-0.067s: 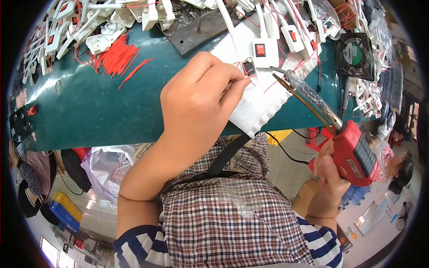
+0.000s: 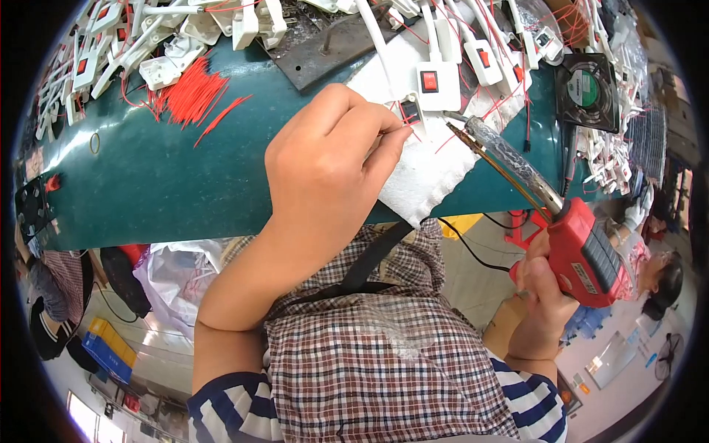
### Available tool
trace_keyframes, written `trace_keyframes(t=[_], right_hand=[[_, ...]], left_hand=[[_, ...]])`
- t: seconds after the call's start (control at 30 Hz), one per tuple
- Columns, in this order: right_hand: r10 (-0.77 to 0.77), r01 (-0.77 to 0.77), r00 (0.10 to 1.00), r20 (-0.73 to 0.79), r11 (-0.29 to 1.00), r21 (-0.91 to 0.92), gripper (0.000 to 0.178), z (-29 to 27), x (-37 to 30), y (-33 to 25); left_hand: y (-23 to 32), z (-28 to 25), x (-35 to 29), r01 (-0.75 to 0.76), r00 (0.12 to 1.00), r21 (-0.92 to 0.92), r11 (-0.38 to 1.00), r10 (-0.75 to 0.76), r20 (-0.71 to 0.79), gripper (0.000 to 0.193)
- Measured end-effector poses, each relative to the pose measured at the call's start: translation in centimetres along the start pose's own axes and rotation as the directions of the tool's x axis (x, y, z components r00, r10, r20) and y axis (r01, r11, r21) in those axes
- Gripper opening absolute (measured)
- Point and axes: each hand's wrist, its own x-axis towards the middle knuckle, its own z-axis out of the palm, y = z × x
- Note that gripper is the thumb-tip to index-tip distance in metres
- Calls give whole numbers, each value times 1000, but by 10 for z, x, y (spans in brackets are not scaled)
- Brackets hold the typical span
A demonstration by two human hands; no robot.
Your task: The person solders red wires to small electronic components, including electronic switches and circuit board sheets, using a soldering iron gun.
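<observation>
My left hand (image 2: 325, 162) is closed in a pinch, thumb and forefinger together on a thin red wire (image 2: 416, 136). The wire lies at an open white switch housing (image 2: 410, 111) with a dark inside, partly hidden behind my fingers. In my right hand (image 2: 543, 288) is a red soldering gun (image 2: 591, 258). Its metal barrel slants up to the left, and a thin brownish tube runs alongside it. The tip sits just right of the open housing, below a white housing with a red rocker switch (image 2: 439, 99). A white foam sheet (image 2: 425, 177) lies underneath.
Loose red wires (image 2: 196, 92) lie on the green tabletop (image 2: 177, 177), left of my hand. Behind them are piled white housings (image 2: 159, 72) and a dark metal plate (image 2: 310, 63). A black fan (image 2: 586, 92) stands at the right. Another person (image 2: 661, 280) is at the far right.
The soldering gun's tip has shifted very slightly left, toward the open housing. My left hand keeps its pinch on the wire, almost still.
</observation>
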Motion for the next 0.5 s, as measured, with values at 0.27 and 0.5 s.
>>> trace_keyframes(t=[0.27,0.5], right_hand=[[-13,7,999,-31,986,-164,47,2,2,4],[-71,76,997,33,983,-166,45,-3,5,10]], left_hand=[[-11,13,0,-148,983,111,983,159,-97,19],[-13,13,-2,-154,981,106,982,165,-101,18]])
